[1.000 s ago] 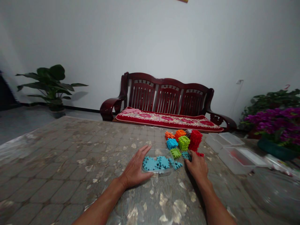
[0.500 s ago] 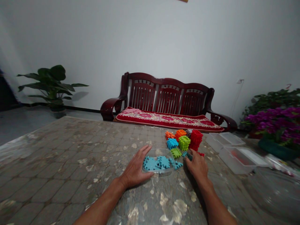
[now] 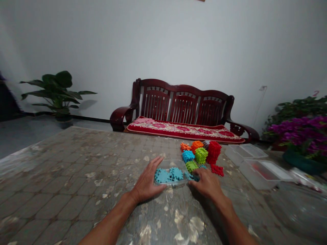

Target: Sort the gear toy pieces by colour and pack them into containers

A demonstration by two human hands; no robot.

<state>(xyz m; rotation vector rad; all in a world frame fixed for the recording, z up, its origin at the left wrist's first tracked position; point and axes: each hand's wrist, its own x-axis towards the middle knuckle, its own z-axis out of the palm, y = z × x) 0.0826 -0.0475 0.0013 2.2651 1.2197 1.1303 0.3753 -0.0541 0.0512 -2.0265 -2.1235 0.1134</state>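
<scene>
"On the table (image 3: 114, 163), head view: findings?"

"Left hand (image 3: 148, 181) spread around the left end of a clear tub (image 3: 173, 163) holding blue pieces (image 3: 176, 173). Right hand (image 3: 208, 183) shifted left, uncovering red pieces (image 3: 217, 170); work now centres on the tub's right end. Whether it pinches anything, cannot tell."

"Labels or writing?"

"None legible."

The right hand (image 3: 207, 183) has moved left, nearer the clear container (image 3: 176, 163).
</scene>
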